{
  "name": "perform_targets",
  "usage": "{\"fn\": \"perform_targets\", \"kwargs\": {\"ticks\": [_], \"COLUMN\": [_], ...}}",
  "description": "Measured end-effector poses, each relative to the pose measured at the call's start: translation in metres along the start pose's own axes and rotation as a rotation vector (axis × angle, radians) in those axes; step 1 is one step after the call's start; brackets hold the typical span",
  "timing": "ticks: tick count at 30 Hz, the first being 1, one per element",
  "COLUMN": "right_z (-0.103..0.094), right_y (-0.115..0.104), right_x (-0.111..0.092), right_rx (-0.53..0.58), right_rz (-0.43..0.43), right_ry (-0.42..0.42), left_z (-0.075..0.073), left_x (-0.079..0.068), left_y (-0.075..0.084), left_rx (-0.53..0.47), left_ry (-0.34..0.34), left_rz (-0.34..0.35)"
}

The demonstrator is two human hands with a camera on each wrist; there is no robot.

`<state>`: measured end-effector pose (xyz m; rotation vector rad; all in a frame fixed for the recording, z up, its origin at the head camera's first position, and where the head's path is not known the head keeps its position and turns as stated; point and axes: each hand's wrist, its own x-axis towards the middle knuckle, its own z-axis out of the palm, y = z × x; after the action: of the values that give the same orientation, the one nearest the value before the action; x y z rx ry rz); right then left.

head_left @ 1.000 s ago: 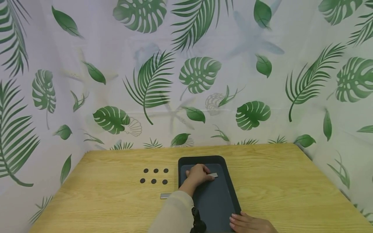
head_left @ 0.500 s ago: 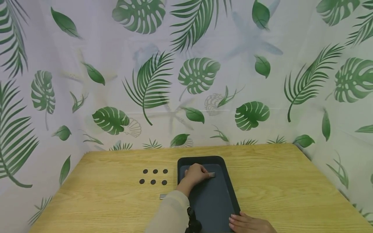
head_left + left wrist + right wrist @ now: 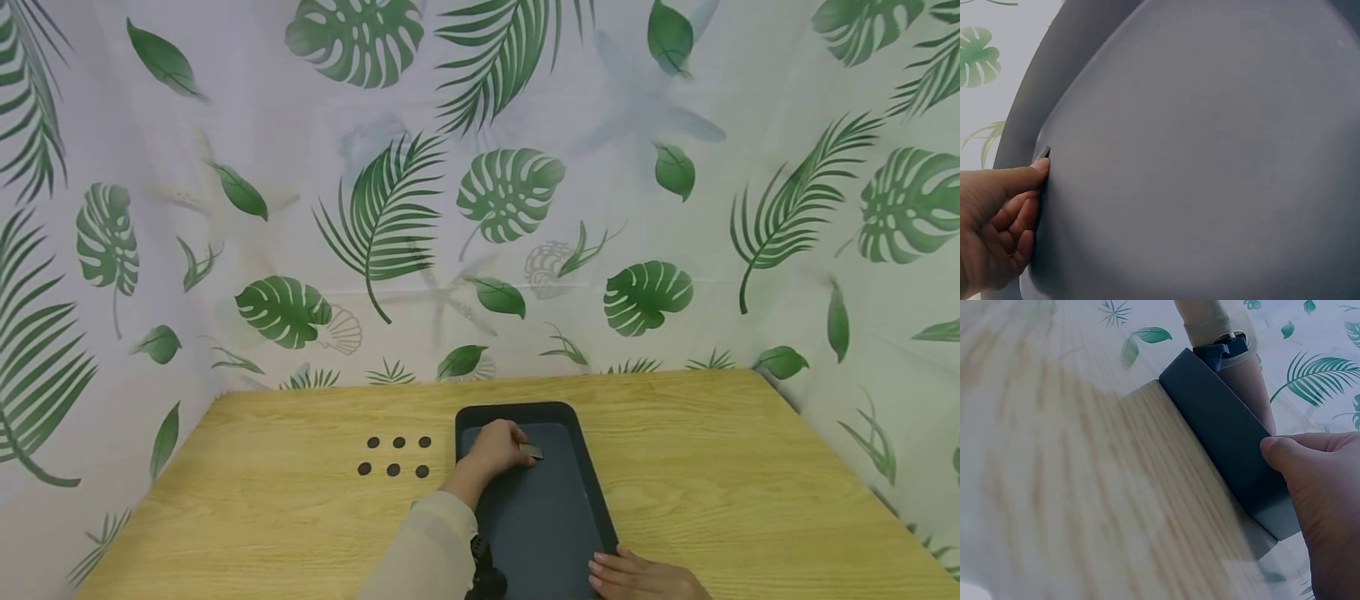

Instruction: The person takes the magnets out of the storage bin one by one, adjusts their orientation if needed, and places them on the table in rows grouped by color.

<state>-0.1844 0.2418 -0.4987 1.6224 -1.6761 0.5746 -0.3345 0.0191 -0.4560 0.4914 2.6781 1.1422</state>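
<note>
My left hand (image 3: 495,450) reaches into the far part of a dark rectangular tray (image 3: 543,517) and pinches a small flat silver-grey strip (image 3: 532,451) between thumb and fingers. In the left wrist view, the strip's end (image 3: 1045,152) sticks out past the thumb, near the tray wall. Whether the strip touches the tray floor, I cannot tell. My right hand (image 3: 647,575) holds the tray's near right corner. In the right wrist view its thumb (image 3: 1282,453) lies against the tray's outer wall (image 3: 1229,444), with the fingers hidden behind it.
Several black round discs (image 3: 393,470) lie in two rows on the wooden table (image 3: 262,500), left of the tray. A sliver of another silver strip (image 3: 413,504) shows beside the left sleeve (image 3: 431,542). Leaf-patterned cloth (image 3: 480,208) hangs behind and at the sides.
My left hand has slid a little to the left inside the tray with the strip. The sleeve now covers most of the other strip on the table. My right hand stays put.
</note>
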Motion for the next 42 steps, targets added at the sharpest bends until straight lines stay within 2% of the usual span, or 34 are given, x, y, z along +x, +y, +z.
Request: {"fn": "perform_targets", "kwargs": {"ticks": [5,10,18,21,25,28,31,34,38,42], "right_z": [-0.001,-0.002,-0.001,-0.006,-0.006,0.000,0.001,0.002,0.001,0.000], "right_y": [-0.001,-0.005,-0.005,-0.007,-0.008,-0.006,-0.006,-0.006,-0.005,-0.005], "right_x": [0.003,0.005,0.005,0.022,0.027,0.009,0.002,0.002,0.005,0.007], "right_rx": [0.005,0.048,0.089,0.102,0.107,0.100,0.097,0.094,0.083,0.081], "right_rz": [0.021,0.061,0.055,0.031,0.027,0.054,0.073,0.078,0.067,0.045], "right_ry": [0.014,0.033,0.053,0.070,0.082,0.068,0.058,0.058,0.057,0.043], "left_z": [-0.002,-0.004,-0.004,-0.004,-0.005,-0.006,-0.011,-0.021,-0.034,-0.044], "left_x": [-0.003,-0.006,-0.002,-0.002,-0.001,0.001,0.002,0.002,0.000,-0.002], "left_y": [-0.001,0.002,0.005,0.008,0.006,0.002,0.002,0.003,0.005,0.006], "left_rx": [0.106,0.152,0.182,0.190,0.179,0.150,0.130,0.153,0.183,0.165], "left_ry": [0.003,0.012,-0.003,-0.016,-0.019,-0.014,-0.017,-0.031,-0.072,-0.116], "left_rz": [0.033,0.073,0.072,0.071,0.061,0.052,0.059,0.079,0.124,0.164]}}
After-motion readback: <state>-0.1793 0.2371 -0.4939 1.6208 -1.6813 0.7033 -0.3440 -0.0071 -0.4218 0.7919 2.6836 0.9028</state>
